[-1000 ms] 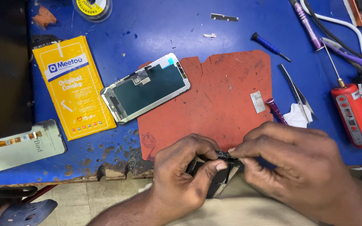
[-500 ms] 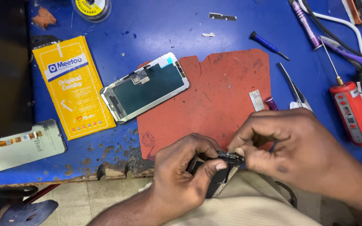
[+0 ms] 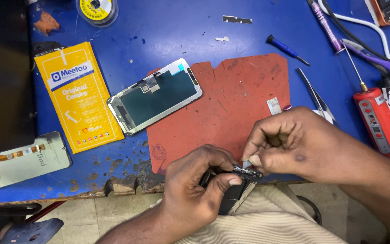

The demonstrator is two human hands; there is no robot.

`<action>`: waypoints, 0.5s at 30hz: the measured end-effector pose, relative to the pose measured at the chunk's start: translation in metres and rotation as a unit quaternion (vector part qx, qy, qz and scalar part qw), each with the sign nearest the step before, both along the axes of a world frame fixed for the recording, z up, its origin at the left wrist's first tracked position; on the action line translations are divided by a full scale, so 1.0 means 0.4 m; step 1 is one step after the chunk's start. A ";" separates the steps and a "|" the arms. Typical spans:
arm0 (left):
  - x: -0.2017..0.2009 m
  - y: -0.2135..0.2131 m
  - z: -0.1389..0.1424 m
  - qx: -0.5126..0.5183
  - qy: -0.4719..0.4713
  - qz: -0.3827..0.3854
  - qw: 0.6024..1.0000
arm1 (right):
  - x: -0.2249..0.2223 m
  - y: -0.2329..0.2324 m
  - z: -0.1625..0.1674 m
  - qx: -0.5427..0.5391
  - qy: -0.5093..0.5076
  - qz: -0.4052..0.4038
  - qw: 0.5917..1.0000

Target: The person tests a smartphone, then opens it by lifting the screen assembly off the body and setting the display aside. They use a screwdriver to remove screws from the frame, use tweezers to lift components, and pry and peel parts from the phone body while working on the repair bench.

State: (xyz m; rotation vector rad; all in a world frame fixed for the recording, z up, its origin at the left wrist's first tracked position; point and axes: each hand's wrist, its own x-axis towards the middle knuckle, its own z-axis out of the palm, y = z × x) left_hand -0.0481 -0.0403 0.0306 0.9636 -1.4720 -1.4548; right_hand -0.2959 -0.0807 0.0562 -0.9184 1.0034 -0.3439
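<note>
Your left hand (image 3: 195, 190) is clamped around a dark phone body (image 3: 231, 194), held over your lap just off the tabletop (image 3: 159, 27) edge so its top end stays steady, while your right hand (image 3: 294, 144) has its fingertips pinched together on what looks like a small metal piece at that top end, though the view is too tight to be sure. Compared with a moment ago, your right hand has lifted and rolled toward the red mat (image 3: 244, 99), now covering the tweezers' (image 3: 314, 97) lower tips; farther off, the phone screen (image 3: 156, 97), yellow packet (image 3: 75, 97) and red power screwdriver (image 3: 380, 119) lie unmoved.
</note>
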 end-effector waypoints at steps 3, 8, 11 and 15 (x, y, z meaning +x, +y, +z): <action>0.000 0.001 0.000 0.003 0.006 -0.003 1.000 | 0.000 -0.001 0.000 0.011 0.007 -0.001 1.000; 0.000 0.003 -0.006 0.004 0.008 -0.005 1.000 | 0.002 0.000 -0.004 0.017 -0.017 -0.002 1.000; 0.001 0.005 -0.009 0.008 0.010 -0.005 1.000 | -0.001 0.002 -0.010 0.018 -0.012 0.003 1.000; 0.000 0.004 -0.011 0.016 0.011 -0.008 1.000 | -0.006 0.003 -0.016 0.010 -0.016 0.010 1.000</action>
